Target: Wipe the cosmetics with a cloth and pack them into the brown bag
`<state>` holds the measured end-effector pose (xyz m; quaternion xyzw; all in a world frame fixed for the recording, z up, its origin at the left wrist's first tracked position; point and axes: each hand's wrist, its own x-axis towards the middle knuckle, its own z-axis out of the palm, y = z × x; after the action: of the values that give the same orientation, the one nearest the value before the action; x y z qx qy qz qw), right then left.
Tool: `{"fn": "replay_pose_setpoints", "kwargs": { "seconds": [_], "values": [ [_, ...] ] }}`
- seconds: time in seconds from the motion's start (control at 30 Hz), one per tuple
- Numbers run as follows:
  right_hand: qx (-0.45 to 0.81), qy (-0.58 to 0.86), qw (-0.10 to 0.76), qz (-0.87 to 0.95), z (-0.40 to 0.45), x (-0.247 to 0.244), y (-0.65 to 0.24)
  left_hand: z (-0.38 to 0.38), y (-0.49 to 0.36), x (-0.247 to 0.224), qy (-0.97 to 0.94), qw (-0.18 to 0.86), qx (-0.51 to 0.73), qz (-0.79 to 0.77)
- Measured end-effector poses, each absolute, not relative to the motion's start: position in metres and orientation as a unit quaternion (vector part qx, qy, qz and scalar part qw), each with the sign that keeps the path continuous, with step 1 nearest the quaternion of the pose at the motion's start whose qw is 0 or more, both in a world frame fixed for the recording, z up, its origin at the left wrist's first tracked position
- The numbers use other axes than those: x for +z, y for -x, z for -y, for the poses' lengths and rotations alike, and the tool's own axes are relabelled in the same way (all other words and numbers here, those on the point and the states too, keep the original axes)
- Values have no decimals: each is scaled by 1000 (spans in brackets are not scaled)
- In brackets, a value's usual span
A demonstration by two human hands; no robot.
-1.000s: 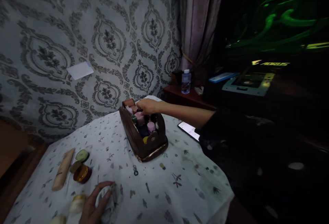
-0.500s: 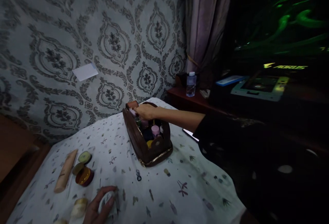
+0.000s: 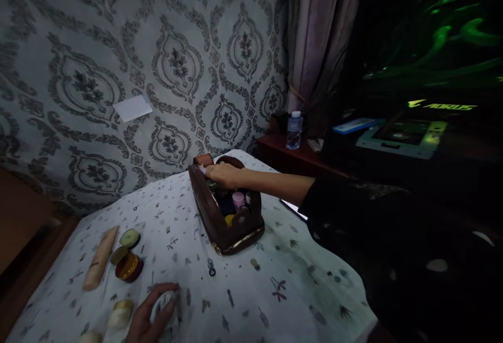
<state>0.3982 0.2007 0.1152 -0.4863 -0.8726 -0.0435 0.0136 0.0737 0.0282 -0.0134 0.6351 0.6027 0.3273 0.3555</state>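
A brown cosmetic bag [image 3: 204,212] stands unzipped on the patterned cloth, with its opening up. Inside it show a pink-capped container [image 3: 238,200], something yellow [image 3: 229,220] and other small items in shadow. My right hand [image 3: 223,175] reaches over the bag to its far end, fingers closed by a pale pinkish thing [image 3: 201,169] that I cannot make out. Low in the view, my left hand [image 3: 151,314] curls its thumb and fingers around a small whitish jar [image 3: 168,301] at the cloth. Part of this jar is hidden by the fingers.
Left of the bag lie a beige tube [image 3: 100,259], a green round container [image 3: 129,237], an amber jar [image 3: 129,267] and a cream jar [image 3: 120,314]. A phone [image 3: 294,208] lies under my right sleeve. A water bottle [image 3: 294,130] stands on the red-brown table [image 3: 271,146].
My right hand has shifted slightly within the far end of the bag. My left hand stays around the whitish jar. The whole view has moved a little.
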Motion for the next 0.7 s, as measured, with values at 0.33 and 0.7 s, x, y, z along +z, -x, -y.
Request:
{"fn": "replay_pose_setpoints", "kwargs": {
  "seconds": [0.33, 0.7],
  "values": [
    [-104, 466, -26, 878, -188, 124, -395, -22, -79, -3, -626, 372, 340, -595],
    [-73, 505, 160, 845, -144, 146, -409, -19, -74, 4, -636, 356, 369, -577]
  ]
}}
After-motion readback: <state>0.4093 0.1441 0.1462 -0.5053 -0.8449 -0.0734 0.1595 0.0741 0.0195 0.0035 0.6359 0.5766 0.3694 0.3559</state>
